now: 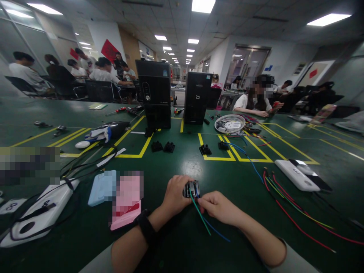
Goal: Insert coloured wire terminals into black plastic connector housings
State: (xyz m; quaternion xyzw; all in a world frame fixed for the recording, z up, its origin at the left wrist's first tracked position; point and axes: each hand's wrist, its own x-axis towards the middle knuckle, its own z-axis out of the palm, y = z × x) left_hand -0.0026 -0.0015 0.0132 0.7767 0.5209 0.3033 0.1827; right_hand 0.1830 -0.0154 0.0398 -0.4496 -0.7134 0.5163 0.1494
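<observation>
My left hand [175, 197] is closed around a small black connector block [192, 189], held just above the green table [182, 159]. My right hand [218, 207] pinches a green wire [200, 214] right at the block's underside. A blue wire [216, 230] trails from the same spot toward me, beside the green one. A black band sits on my left wrist.
Loose red, green and blue wires [287, 206] lie at the right beside a white device [297, 175]. Small black connectors [162, 146] sit ahead, behind them two black computer towers [155, 94] and a white fan grille [229, 123]. White devices and cables lie left. People sit at surrounding tables.
</observation>
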